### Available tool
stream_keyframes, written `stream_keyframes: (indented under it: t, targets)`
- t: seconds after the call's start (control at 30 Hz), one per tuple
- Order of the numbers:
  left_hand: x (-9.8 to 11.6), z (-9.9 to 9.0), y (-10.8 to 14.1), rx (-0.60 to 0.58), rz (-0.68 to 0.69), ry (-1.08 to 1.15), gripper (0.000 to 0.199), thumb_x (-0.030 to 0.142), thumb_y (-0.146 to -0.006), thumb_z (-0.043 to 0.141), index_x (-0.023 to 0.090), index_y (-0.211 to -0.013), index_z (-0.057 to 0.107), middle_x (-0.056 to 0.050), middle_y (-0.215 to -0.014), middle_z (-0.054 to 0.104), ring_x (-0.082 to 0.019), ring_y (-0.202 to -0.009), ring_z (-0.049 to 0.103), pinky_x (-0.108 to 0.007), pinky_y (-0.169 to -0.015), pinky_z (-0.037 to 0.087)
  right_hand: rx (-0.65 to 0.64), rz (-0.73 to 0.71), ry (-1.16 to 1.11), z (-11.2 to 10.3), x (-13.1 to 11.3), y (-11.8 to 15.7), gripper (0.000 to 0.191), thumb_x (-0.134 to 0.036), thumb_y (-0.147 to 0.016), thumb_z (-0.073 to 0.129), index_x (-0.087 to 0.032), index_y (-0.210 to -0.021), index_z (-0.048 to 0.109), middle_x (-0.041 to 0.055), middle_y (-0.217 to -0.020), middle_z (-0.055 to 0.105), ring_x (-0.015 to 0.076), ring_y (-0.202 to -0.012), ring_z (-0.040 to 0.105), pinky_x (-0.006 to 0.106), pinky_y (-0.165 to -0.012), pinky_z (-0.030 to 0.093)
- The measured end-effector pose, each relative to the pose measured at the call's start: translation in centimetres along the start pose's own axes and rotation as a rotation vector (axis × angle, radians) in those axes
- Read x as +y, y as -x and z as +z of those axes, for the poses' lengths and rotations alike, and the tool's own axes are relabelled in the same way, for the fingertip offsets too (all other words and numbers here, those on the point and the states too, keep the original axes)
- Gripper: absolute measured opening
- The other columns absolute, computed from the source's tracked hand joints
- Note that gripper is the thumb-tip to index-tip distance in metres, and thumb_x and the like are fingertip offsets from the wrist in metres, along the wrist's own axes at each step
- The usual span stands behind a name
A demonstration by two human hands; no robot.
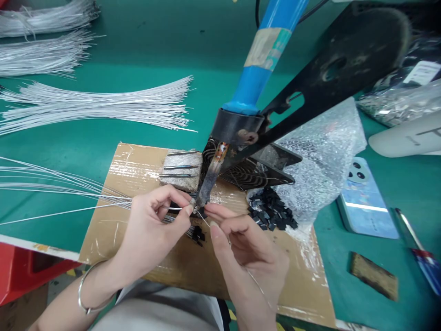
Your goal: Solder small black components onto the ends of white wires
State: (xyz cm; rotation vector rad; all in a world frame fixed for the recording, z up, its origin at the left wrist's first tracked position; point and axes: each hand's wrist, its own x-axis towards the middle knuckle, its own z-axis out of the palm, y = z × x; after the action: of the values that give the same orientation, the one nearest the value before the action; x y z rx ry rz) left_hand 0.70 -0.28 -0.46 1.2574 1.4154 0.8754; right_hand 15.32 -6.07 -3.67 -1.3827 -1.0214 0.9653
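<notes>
My left hand (151, 234) pinches a thin white wire (69, 213) between thumb and forefinger, its end by the tip of a soldering iron (208, 181). The iron has a blue handle (253, 85) and points downward in a black metal stand (310, 87). From the other side, my right hand (251, 253) holds a strand of solder wire (203, 219), which runs across the palm and up to the same tip. Fingertips partly hide the joint there. Below the tip lie several wires with small black pieces (197, 234) at their ends.
Cardboard (138, 156) covers the green bench. On it are a pale block with metal tips (181, 184) and a pile of black pieces (270, 209) beside a plastic bag (317, 161). White wire bundles (103, 103) lie left; a phone (368, 207) and pen (427, 266) lie right.
</notes>
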Motion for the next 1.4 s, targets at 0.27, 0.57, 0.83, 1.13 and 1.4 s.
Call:
stream_keyframes:
  t: [0.27,0.57,0.83,1.13,1.4]
  targets:
    - [0.09,-0.09,0.2,0.005,0.006,-0.017,0.011,0.016,-0.08,0.069,0.021,-0.07,0.069,-0.001,-0.074,0.077,-0.015,-0.066,0.065,-0.024,-0.054,0.042,0.012,-0.015,0.019,0.09,-0.11,0.02,0.018,-0.016,-0.091,0.073,-0.025,-0.077,0.065,0.0063,-0.11,0.085,0.0239,-0.105,0.081,0.036,-0.094,0.065]
    - [0.06,-0.1,0.3,0.004,0.021,-0.015,0.012,0.015,-0.08,0.068,0.021,-0.07,0.069,0.0,-0.073,0.076,-0.014,-0.065,0.063,-0.023,-0.056,0.044,0.019,-0.003,0.011,0.28,-0.1,0.18,0.019,-0.017,-0.093,0.072,-0.025,-0.077,0.066,0.0044,-0.111,0.085,0.0214,-0.106,0.081,0.031,-0.095,0.063]
    - [0.04,-0.05,0.24,0.005,0.012,-0.016,0.012,0.014,-0.079,0.068,0.02,-0.07,0.068,-0.001,-0.074,0.077,-0.014,-0.066,0.064,-0.023,-0.056,0.043,0.032,0.014,0.032,0.28,-0.09,0.29,0.019,-0.018,-0.093,0.072,-0.024,-0.076,0.065,0.0063,-0.111,0.084,0.0229,-0.105,0.081,0.034,-0.095,0.062]
    - [-0.15,-0.02,0.27,0.005,0.04,0.003,0.012,0.013,-0.08,0.068,0.02,-0.07,0.068,0.002,-0.072,0.075,-0.011,-0.064,0.062,-0.019,-0.057,0.046,0.024,-0.05,0.04,0.21,0.26,0.3,0.018,-0.015,-0.092,0.073,-0.025,-0.079,0.066,0.0022,-0.112,0.084,0.0191,-0.104,0.081,0.03,-0.093,0.061]
    - [0.04,-0.02,0.31,0.008,0.045,0.035,0.012,0.012,-0.079,0.068,0.019,-0.07,0.069,0.002,-0.072,0.076,-0.01,-0.066,0.065,-0.016,-0.059,0.049,0.031,-0.05,0.033,0.31,0.17,0.4,0.018,-0.015,-0.092,0.073,-0.026,-0.08,0.067,-0.001,-0.111,0.084,0.0163,-0.105,0.08,0.026,-0.095,0.06]
